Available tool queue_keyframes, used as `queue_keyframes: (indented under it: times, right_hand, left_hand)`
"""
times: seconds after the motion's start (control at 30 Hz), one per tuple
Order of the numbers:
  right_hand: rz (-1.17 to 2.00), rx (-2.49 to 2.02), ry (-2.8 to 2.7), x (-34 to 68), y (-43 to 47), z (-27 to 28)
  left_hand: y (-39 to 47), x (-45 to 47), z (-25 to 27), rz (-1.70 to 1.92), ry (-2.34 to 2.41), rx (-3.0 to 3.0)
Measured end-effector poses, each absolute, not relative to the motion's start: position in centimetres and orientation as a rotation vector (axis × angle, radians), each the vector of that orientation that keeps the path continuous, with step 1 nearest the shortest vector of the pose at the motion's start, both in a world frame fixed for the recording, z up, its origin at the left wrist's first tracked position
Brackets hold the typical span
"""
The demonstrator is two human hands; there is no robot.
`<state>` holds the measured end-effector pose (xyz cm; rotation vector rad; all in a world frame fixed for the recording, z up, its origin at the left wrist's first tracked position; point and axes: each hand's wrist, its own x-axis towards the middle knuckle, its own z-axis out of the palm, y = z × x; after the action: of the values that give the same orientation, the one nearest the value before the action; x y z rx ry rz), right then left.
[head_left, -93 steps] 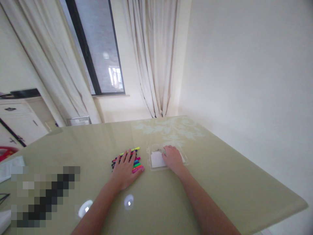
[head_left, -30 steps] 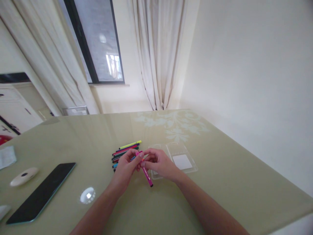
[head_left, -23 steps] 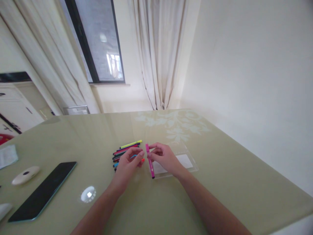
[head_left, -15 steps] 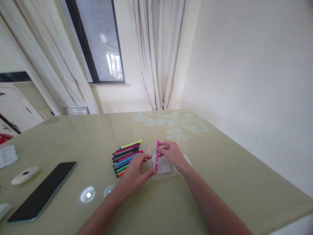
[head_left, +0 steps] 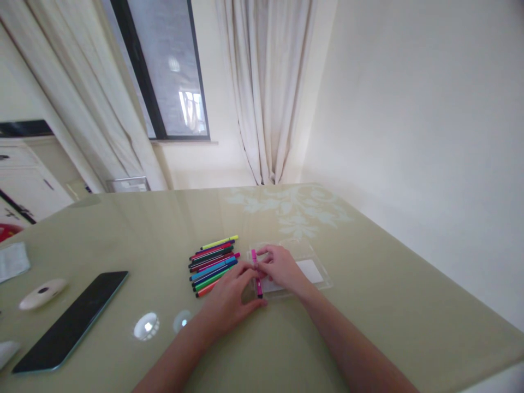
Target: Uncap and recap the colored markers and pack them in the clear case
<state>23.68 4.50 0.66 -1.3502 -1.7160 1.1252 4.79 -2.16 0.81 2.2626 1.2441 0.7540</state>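
A pink felt-tip marker (head_left: 259,286) with a dark lower tip lies lengthwise along the left side of a clear plastic case (head_left: 325,278). My right hand (head_left: 280,267) has its fingertips closed on the marker's upper half. From the left, my left hand (head_left: 233,289) meets its lower half, index finger on the barrel and thumb by the dark tip at the case's near edge. White paper (head_left: 310,271) shows in the open case. Left of it, several coloured markers (head_left: 213,260) lie side by side, the nearest partly hidden by my left hand.
A black-screened phone or tablet (head_left: 73,322) rests on the glossy table (head_left: 172,218) at the left. Beyond it are a white oval object (head_left: 43,293) and a pale cloth or tissue (head_left: 14,261). A wall (head_left: 426,136) runs along the right side.
The pink marker has moved left and toward me, down to the case's left side. Both hands have shifted with it, and the left fingers are now on its barrel.
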Motion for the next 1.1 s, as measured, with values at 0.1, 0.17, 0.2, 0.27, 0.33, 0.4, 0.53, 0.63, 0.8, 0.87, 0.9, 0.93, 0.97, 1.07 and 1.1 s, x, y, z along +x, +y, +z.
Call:
queue_keyframes:
  times: [0.1, 0.17, 0.2, 0.27, 0.33, 0.4, 0.53, 0.63, 0.8, 0.87, 0.9, 0.93, 0.97, 1.07, 1.1]
  right_hand:
    - [1.07, -1.362, -1.757, 23.6, 4.2, 0.8]
    - [1.093, -1.365, -1.761, 23.6, 4.1, 1.0]
    - [1.107, -1.365, -1.764, 23.6, 4.0, 1.1]
    - [1.108, -1.361, -1.787, 23.5, 3.9, 1.1]
    - [1.075, -1.349, -1.833, 23.4, 3.9, 1.1]
    - [1.036, -1.339, -1.873, 23.3, 3.8, 1.0]
    - [0.958, -1.352, -1.924, 23.3, 3.9, 1.2]
    - [0.893, -1.377, -1.916, 23.5, 4.0, 1.7]
    - [0.8, -1.393, -1.834, 23.8, 4.3, 2.0]
    - [0.793, -1.378, -1.812, 23.8, 4.4, 1.9]
    - [0.793, -1.37, -1.802, 23.8, 4.4, 1.9]
    - [0.793, -1.363, -1.793, 23.8, 4.4, 1.8]
    - [0.793, -1.359, -1.786, 23.8, 4.4, 1.8]
    - [0.79, -1.359, -1.77, 23.7, 4.4, 1.8]
    - [0.79, -1.359, -1.765, 23.7, 4.4, 1.8]
  left_hand:
    - [-2.2, 4.8, 1.0, 0.754, 1.229, 2.282]
    - [-2.1, 4.7, 0.9, 0.756, 1.227, 2.291]
    - [-2.1, 4.7, 0.9, 0.756, 1.223, 2.297]
    - [-2.0, 4.7, 0.8, 0.756, 1.217, 2.308]
    - [-2.0, 4.8, 0.8, 0.756, 1.221, 2.315]
    - [-2.1, 4.9, 0.9, 0.752, 1.234, 2.319]
    - [-1.9, 4.8, 1.1, 0.773, 1.23, 2.339]
    - [-1.1, 3.9, 1.3, 0.898, 1.349, 2.264]
    - [0.3, 1.9, 1.3, 0.913, 1.748, 2.192]
    - [0.3, 1.7, 1.2, 0.812, 1.772, 2.231]
    - [0.3, 1.7, 1.2, 0.773, 1.774, 2.249]
    - [0.2, 1.7, 1.2, 0.748, 1.774, 2.265]
    - [0.1, 1.9, 1.2, 0.734, 1.773, 2.278]
    - [-0.3, 2.2, 1.4, 0.708, 1.755, 2.304]
    - [-0.4, 2.3, 1.5, 0.696, 1.746, 2.306]
